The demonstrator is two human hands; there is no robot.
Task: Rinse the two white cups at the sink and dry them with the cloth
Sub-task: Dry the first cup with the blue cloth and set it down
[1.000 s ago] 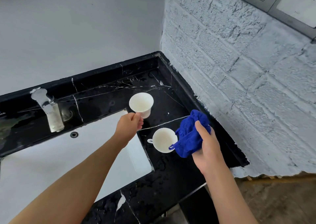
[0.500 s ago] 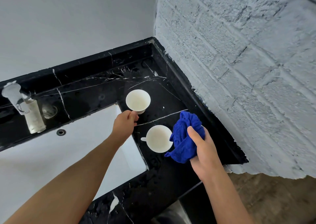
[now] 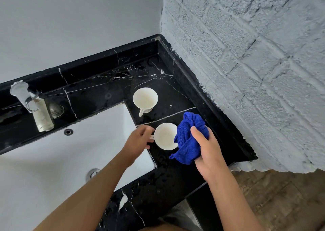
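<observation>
Two white cups stand upright on the black marble counter (image 3: 175,181) to the right of the sink. The far cup (image 3: 145,98) stands alone with its handle pointing toward me. The near cup (image 3: 165,136) has its handle on the left, and my left hand (image 3: 139,141), slightly blurred, curls fingers and thumb round that handle. My right hand (image 3: 209,149) grips a bunched blue cloth (image 3: 190,139), held just right of the near cup and overlapping its rim.
The white sink basin (image 3: 52,160) lies to the left with its drain (image 3: 93,173) and overflow hole (image 3: 68,131). A chrome faucet (image 3: 33,105) stands at the back left. A white brick wall (image 3: 246,72) borders the counter on the right.
My left hand has let go of the far cup, which now stands on the counter, and moved back to the near cup's handle. The cloth hand stayed beside the near cup.
</observation>
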